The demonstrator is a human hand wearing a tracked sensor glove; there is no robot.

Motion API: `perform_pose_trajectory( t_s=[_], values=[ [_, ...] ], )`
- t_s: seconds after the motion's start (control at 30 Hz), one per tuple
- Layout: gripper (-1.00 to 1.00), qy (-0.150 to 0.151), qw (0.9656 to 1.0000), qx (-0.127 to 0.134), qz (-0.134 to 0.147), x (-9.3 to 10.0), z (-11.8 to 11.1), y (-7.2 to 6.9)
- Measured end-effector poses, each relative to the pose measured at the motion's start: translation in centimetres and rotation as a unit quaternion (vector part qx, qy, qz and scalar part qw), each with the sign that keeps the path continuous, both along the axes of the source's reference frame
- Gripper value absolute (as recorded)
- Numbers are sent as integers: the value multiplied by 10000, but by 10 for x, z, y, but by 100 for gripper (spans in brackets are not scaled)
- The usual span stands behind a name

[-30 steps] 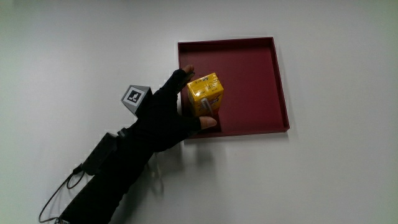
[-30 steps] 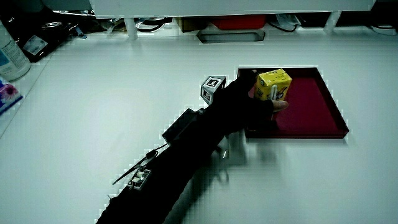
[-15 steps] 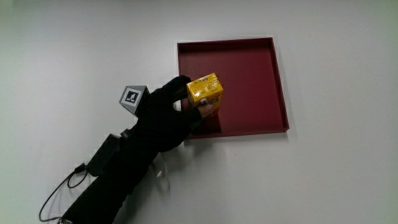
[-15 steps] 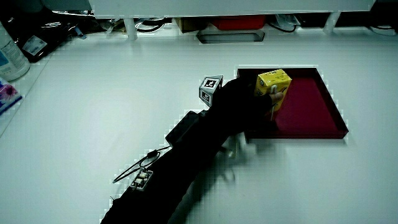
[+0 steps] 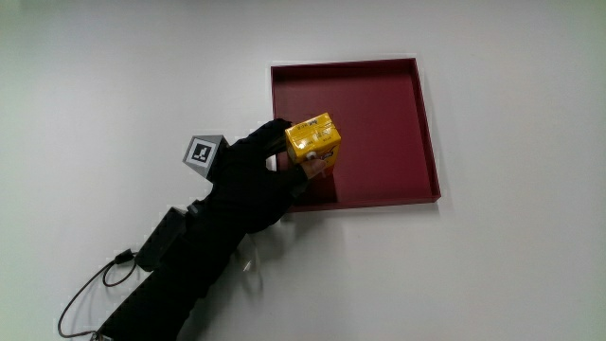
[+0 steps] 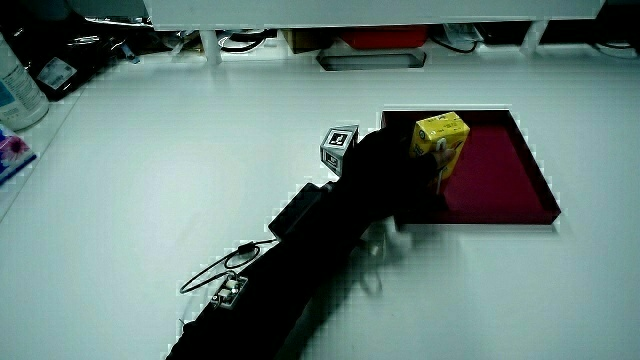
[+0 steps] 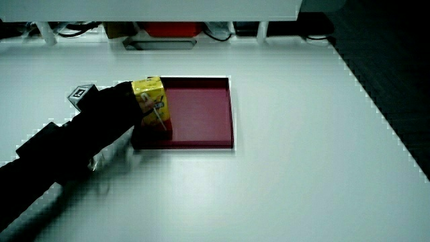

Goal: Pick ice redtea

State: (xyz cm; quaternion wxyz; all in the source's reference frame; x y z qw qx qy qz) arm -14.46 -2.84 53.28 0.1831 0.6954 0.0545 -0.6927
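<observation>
Your hand is clamped on the yellow ice redtea carton, at the dark red tray's eight o'clock corner, on the white surface.

Lab: marker cube, cabled table

We note a white table under even light. In both side views a low white partition edges it, cables and a red item showing beneath. Dark floor flanks the table.
</observation>
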Motion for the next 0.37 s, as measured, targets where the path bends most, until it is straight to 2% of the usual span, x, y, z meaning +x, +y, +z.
perform_pose_trajectory(
  t_s=[0.07, 0.17, 0.27, 0.33, 0.37],
  values=[
    [100, -30, 10000, 10, -9, -1, 0, 0],
    [100, 183, 9998, 45, -18, -1, -8, -1],
    [100, 239, 9996, 120, 34, -5, -19, -3],
    [100, 456, 9989, 109, 29, -7, -27, -4],
    [100, 400, 9991, 126, 48, -10, -30, -5]
  ],
)
